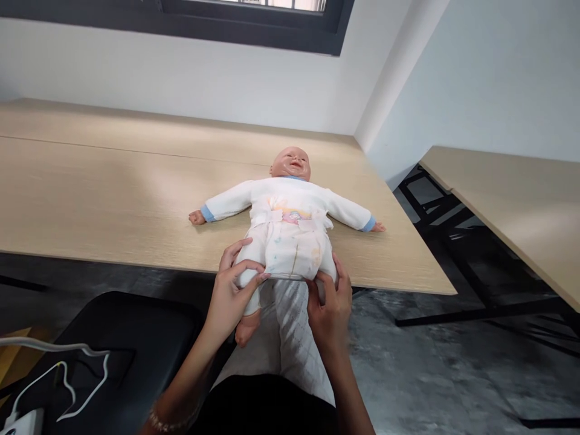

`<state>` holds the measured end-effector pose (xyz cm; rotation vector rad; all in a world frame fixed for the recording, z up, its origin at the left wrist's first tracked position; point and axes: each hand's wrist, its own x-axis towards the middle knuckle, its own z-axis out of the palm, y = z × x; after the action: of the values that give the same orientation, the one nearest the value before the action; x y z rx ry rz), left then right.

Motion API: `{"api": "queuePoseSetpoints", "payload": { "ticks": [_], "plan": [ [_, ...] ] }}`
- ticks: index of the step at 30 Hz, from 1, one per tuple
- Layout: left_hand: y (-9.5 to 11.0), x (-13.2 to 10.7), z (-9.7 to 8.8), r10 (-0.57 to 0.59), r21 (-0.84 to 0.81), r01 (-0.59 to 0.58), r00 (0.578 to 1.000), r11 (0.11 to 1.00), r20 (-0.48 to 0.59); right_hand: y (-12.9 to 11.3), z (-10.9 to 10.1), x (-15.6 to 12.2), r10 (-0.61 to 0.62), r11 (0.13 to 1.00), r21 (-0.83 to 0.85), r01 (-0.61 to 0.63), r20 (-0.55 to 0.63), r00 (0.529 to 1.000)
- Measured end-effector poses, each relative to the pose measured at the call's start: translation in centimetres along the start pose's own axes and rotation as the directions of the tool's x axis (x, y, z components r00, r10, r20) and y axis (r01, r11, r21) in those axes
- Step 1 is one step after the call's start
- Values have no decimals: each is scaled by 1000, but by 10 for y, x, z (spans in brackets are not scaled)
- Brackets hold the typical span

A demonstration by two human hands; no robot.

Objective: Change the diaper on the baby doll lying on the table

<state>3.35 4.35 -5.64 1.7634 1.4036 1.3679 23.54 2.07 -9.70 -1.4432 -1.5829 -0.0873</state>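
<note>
A baby doll (290,188) in a white suit with blue cuffs lies on its back at the table's front edge, arms spread wide. Around its hips, over the suit, is a white diaper (290,244) with a printed waistband and fastened tabs. My left hand (235,284) wraps the doll's leg at the left, thumb and finger pinching the diaper's leg edge. At the other leg, my right hand (330,296) pinches the opposite leg edge. One bare doll foot hangs below the table edge; the other is hidden behind my right hand.
The wooden table (113,187) runs along a wall under a dark window frame (254,27). A black chair (149,338) stands at the left with a white cable (86,347) and a power strip (27,423). Another table (512,199) with black legs is at the right.
</note>
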Motion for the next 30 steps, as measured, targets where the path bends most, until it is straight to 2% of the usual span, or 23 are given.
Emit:
{"api": "queuePoseSetpoints", "payload": {
  "ticks": [4,8,10,18,26,30],
  "plan": [
    [2,0,2,4,6,-4,1000,1000,0,-3,-12,6,69,983,165,-83,89,994],
    [8,4,7,-15,-7,15,995,1000,-97,-9,-16,16,157,951,256,-175,89,984],
    [11,8,8,-38,-29,35,992,999,-119,-11,-14,21,181,942,274,-194,71,981],
    [7,15,11,-160,-186,143,984,972,-81,-10,-6,27,182,952,242,-186,39,983],
    [6,16,6,-170,-219,158,985,963,-39,-9,-12,28,266,888,357,-291,118,957],
    [4,19,8,-191,-235,169,979,957,-74,-15,-13,36,275,891,353,-287,85,958]
  ]
}}
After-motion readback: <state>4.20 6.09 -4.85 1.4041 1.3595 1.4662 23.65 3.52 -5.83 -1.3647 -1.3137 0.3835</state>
